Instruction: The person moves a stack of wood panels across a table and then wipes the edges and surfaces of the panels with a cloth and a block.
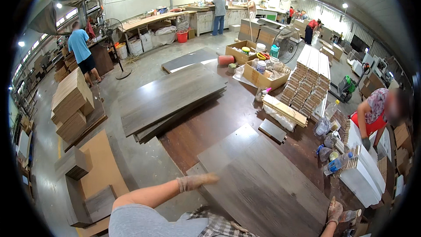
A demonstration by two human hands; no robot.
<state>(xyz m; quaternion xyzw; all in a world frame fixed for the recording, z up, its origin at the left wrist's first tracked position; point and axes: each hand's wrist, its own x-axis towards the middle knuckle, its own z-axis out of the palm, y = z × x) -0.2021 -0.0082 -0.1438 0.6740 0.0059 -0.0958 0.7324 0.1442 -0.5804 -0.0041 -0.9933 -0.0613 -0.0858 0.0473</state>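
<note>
Bare brown counter (210,127) lies open between the near grey panel (267,184) and the far stack of grey boards (171,94). To the right, a small grey offcut (272,130), wooden slats (285,109) and plastic bottles (335,164) crowd the passage.

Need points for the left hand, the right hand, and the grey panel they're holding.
left hand (195,181), head view, on the back of the gloved hand at the panel's left edge.
right hand (335,210), head view, on the gloved knuckles at the panel's right corner.
grey panel (267,188), head view, middle of its top face.
</note>
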